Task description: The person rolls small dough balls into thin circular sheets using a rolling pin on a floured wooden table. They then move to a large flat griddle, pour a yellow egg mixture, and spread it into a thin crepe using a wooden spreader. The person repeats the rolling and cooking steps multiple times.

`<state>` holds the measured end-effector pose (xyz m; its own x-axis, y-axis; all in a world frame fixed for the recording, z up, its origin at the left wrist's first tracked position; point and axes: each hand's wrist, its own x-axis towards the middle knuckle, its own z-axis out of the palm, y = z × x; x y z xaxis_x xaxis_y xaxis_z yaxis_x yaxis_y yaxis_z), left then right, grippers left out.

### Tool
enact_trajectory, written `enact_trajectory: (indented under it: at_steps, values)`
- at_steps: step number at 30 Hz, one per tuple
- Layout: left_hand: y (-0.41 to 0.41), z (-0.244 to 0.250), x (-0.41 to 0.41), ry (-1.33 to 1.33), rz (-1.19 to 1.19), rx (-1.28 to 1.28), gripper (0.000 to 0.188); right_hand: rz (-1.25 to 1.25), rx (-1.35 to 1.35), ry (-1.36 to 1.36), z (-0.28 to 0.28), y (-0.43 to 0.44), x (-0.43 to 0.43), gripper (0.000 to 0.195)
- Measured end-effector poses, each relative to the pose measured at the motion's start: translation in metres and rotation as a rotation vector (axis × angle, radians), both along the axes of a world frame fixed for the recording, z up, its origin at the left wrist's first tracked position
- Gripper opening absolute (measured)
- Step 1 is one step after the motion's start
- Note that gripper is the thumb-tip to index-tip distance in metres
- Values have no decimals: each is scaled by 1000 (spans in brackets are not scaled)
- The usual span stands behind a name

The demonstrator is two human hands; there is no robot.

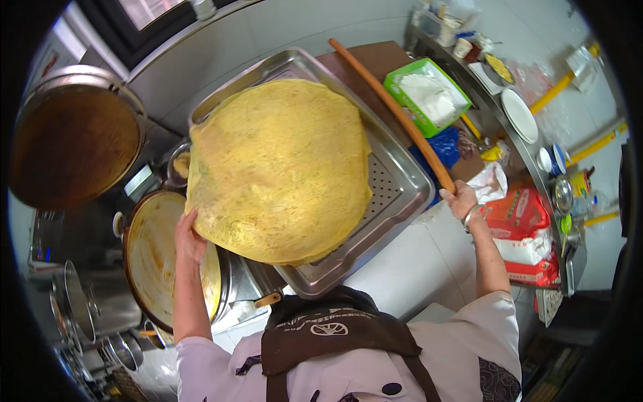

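A large, round yellow flatbread [281, 171], possibly a stack with thin layered edges, lies across a perforated stainless-steel tray [419, 188]. Its left side hangs past the tray's rim. My left hand [192, 241] grips the flatbread's lower left edge, with some fingers hidden beneath it. On the other side, my right hand [459, 201] is closed around the near end of a long wooden rolling pin [394, 108]. The pin slants away from me along the tray's right side, and its far end reaches the brown board [374, 58].
Left of the tray are a round griddle [161, 256] with a yellowish surface and a raised brown round pan [75, 145]. A green box of white flour [427, 95] stands right of the pin. Red-and-white sacks [522, 236] lie beyond my right forearm, beside a steel shelf with dishes [520, 115].
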<state>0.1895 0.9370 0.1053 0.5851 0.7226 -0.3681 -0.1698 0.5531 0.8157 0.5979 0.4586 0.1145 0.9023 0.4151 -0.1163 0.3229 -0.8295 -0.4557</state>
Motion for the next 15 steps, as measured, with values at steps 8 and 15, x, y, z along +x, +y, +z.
enact_trajectory:
  at_steps: [8, 15]
  values:
    - [-62, -44, -4, -101, -86, -460, 40, 58, -159, -133, -39, -15, 16, 32]
    - [-79, -14, -7, -2, 3, -206, 40, 123, 396, -87, 14, 128, -64, 22]
